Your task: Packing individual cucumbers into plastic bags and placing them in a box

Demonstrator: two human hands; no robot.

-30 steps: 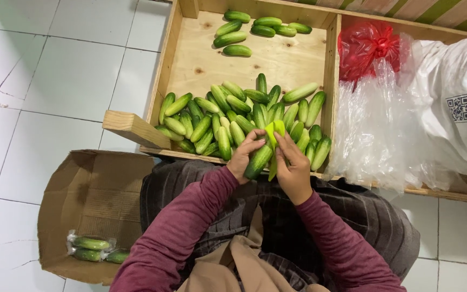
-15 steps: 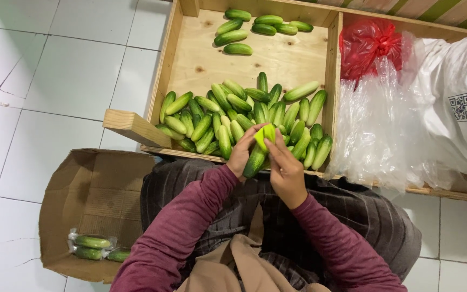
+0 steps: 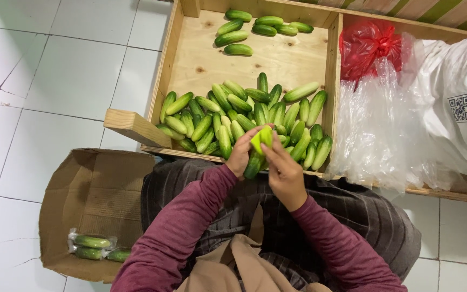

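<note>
A white tiled floor carries a shallow wooden crate, and to its right lie a large white sack, crumpled clear plastic bags and a red plastic bag. To the near left stands an open cardboard box holding wrapped packs of cucumbers. In the crate, a heap of cucumbers fills the near half, and a few more cucumbers lie at the far end. Over the crate's near edge, the left hand grasps a single cucumber, tilted, while the right hand presses a yellow-green wrapper against its far end, fingers closed on it.
</note>
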